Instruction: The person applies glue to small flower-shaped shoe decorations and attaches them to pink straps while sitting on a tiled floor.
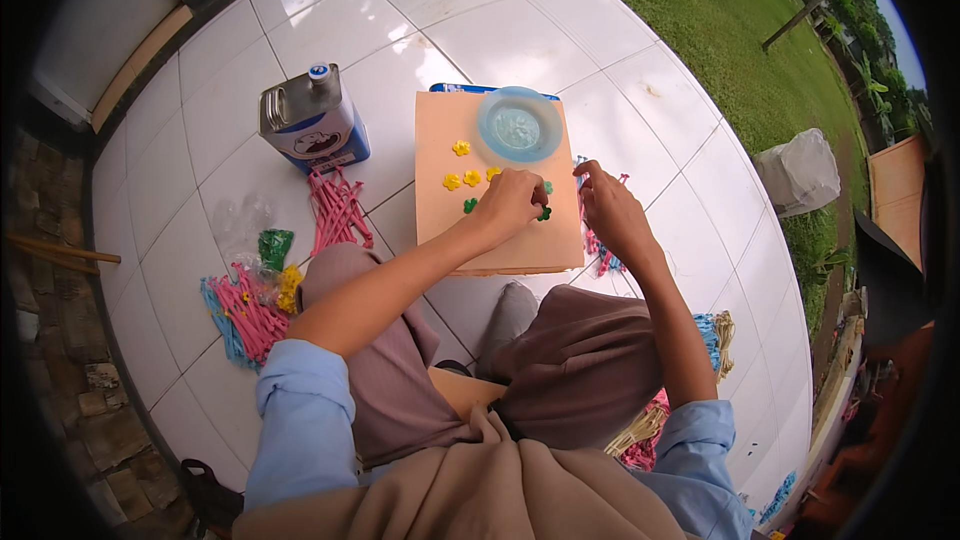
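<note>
A peach-coloured board (500,250) lies in front of my crossed legs. Yellow flower-shaped pieces (471,179) and green flower-shaped pieces (470,206) are set out in rows on it. My left hand (510,204) reaches over the board, its fingers closed together at a dark green flower piece (544,213) near the right side; the fingertips are partly hidden. Just off the board's right edge hovers my right hand (612,208), fingers bent and apart, with nothing visible in it. A round translucent blue bowl (497,147) holding something clear stands at the board's far right corner.
Left of the board stands a blue-and-white metal can (330,125). Pink twisted strands (338,210) lie below it, near more pink strands (245,315) and a green packet (275,248). Pink and blue strands (608,258) are right of the board. White tiles (400,0) border grass (680,10).
</note>
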A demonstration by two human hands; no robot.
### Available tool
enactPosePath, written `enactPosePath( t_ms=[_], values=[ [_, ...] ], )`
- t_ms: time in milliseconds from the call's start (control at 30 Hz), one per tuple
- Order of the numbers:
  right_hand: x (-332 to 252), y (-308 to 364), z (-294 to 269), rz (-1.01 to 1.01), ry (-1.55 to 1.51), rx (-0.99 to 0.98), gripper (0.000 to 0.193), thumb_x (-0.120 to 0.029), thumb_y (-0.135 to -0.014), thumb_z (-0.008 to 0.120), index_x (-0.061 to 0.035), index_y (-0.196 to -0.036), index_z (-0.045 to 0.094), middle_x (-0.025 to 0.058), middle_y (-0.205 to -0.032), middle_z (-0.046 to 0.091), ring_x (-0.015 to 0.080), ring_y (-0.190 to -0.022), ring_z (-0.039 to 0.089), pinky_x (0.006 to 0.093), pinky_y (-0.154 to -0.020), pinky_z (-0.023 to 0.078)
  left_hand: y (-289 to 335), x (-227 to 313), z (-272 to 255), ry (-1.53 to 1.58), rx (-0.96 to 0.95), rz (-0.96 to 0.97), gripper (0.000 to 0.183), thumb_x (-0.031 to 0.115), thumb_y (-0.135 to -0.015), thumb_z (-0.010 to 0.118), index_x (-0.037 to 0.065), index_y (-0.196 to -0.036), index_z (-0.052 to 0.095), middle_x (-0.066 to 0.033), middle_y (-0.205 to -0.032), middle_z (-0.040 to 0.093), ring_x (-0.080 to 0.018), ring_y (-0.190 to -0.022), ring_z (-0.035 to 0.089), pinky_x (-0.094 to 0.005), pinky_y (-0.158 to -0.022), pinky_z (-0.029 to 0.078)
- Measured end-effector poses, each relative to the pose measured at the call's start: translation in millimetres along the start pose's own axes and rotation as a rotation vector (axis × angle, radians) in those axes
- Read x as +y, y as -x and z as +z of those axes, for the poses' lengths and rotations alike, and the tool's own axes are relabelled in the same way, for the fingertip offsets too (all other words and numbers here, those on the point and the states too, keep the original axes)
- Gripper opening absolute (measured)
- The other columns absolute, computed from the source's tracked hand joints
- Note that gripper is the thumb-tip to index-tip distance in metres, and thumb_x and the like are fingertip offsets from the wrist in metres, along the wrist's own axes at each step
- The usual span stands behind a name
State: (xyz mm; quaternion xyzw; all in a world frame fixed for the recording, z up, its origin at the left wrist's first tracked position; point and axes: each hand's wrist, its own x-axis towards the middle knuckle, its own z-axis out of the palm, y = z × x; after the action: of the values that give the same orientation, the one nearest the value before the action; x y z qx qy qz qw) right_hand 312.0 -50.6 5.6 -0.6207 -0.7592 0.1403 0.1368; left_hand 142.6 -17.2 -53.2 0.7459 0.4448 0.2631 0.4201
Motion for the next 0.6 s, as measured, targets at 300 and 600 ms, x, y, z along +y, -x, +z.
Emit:
enactPosePath(
  t_ms=[300,600],
  values=[
    [8,30,12,-0.068,0.101,-0.105,0.023,-0.006,-0.083,0.049,-0.0042,-0.106,0.048,0.0157,-0.101,0.054,0.0309,-0.093,0.057,0.0413,-0.076,0.047,22,5,-24,-0.344,0.388,0.191,0.019,0.018,-0.079,0.063,0.000,-0.075,0.063,-0.0128,-0.059,0.059,-0.0282,-0.057,0.059,-0.0358,-0.058,0.047],
    [-171,50,106,-0.201,-0.923,0.233,0.026,0.001,-0.085,0.051,0.0000,-0.110,0.044,0.0118,-0.088,0.055,0.0196,-0.077,0.056,0.0307,-0.071,0.046,186,-33,-214,0.203,0.751,-0.208,0.034,0.031,-0.088,0.056,0.003,-0.070,0.059,0.0000,-0.062,0.057,-0.0055,-0.057,0.050,-0.0221,-0.055,0.040]
  ],
)
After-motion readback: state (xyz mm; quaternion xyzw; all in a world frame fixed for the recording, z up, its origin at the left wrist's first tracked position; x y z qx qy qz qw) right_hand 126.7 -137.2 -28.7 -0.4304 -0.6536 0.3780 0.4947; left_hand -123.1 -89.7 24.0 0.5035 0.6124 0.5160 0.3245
